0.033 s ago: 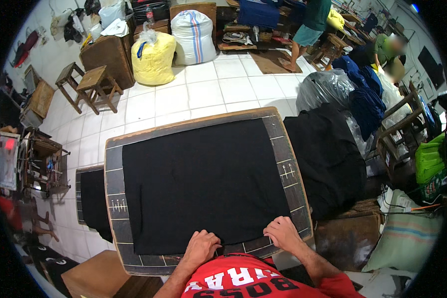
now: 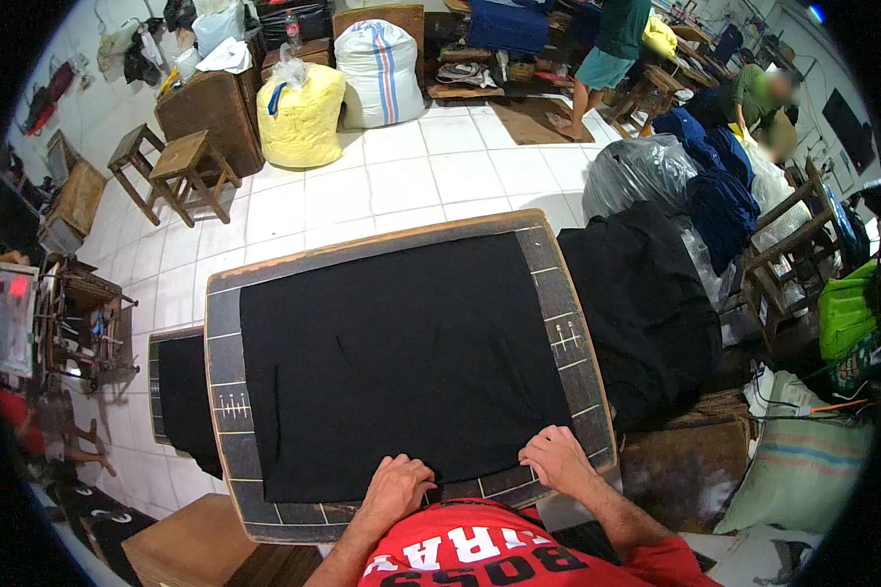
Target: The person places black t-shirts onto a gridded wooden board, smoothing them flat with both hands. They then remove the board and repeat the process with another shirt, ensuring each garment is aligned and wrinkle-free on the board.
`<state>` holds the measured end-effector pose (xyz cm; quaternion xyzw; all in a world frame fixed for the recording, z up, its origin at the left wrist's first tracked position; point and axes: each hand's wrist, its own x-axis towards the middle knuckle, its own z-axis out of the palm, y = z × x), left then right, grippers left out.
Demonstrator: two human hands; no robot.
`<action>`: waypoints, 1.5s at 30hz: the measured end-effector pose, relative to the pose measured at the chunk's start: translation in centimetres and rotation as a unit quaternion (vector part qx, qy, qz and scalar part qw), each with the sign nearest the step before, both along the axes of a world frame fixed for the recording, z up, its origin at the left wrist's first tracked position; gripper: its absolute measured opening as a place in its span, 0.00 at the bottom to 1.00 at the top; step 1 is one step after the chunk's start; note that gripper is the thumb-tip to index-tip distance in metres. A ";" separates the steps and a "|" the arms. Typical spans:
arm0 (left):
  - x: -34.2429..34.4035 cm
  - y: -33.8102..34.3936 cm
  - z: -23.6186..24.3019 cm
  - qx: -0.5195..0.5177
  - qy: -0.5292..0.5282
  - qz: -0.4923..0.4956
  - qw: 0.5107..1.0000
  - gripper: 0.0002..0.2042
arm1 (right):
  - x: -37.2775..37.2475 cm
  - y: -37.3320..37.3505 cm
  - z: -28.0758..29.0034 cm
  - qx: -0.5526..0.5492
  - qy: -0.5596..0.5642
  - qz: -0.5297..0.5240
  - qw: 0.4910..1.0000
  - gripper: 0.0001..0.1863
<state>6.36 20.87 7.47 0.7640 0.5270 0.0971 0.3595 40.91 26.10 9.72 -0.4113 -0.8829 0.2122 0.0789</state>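
A black cloth (image 2: pixel 401 352) lies over a dark board (image 2: pixel 225 382) with pale ruled markings and a worn wooden rim. My left hand (image 2: pixel 401 484) grips the cloth's near edge left of centre, fingers curled. My right hand (image 2: pixel 558 455) pinches that same edge by the lower right corner. Faint creases run across the cloth's surface. More black fabric (image 2: pixel 636 323) is bunched just right of the board, and a smaller board (image 2: pixel 181 391) with black cloth peeks out at the left.
Wooden stools (image 2: pixel 186 166), a yellow sack (image 2: pixel 299 117) and a white sack (image 2: pixel 382 73) stand beyond. Clear bags (image 2: pixel 631 176) and navy fabric (image 2: pixel 719 215) pile at right. A barefoot person (image 2: pixel 602 68) and another (image 2: pixel 759 103) are at back right; bare feet (image 2: pixel 83 440) show at left.
Small creases have appeared in the middle of the black cloth on the board. My hands stay at its near edge.
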 end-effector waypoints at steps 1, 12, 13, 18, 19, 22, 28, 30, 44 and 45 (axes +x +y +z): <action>0.0 -0.1 0.0 -0.006 0.002 -0.004 1.000 0.07 | 0.1 -0.2 0.1 -0.004 -0.008 0.001 1.000 0.05; 0.3 -0.3 -0.5 -0.062 0.013 -0.040 0.997 0.10 | -0.1 -0.1 0.6 -0.113 -0.084 0.030 0.990 0.08; 0.4 -0.4 -0.5 -0.061 0.009 -0.035 0.997 0.10 | -0.1 -0.1 0.6 -0.116 -0.082 0.033 0.989 0.08; 0.3 -0.4 -0.4 -0.076 -0.005 -0.028 0.997 0.11 | -0.2 -0.1 0.3 -0.128 -0.092 0.024 0.987 0.08; 0.3 -0.4 -0.4 -0.077 -0.009 -0.030 0.997 0.11 | -0.1 -0.1 0.3 -0.130 -0.090 0.021 0.987 0.08; 0.4 -0.3 -0.5 -0.076 -0.021 -0.033 0.996 0.10 | -0.1 -0.1 0.0 -0.136 -0.081 0.007 0.987 0.07; 0.5 -0.1 -0.3 -0.095 -0.024 -0.025 0.995 0.09 | -0.1 0.0 -0.3 -0.133 -0.070 -0.004 0.989 0.04; 0.4 -0.1 -0.2 -0.103 -0.027 -0.024 0.994 0.09 | -0.2 0.0 -0.3 -0.134 -0.083 -0.003 0.987 0.03; -2.2 1.7 -0.9 0.020 -0.142 0.182 0.973 0.15 | -0.5 1.0 0.1 -0.183 -0.098 -0.004 0.978 0.02; -3.4 2.7 -1.0 0.113 -0.116 0.240 0.957 0.12 | -0.5 1.1 0.1 -0.183 -0.096 -0.007 0.978 0.01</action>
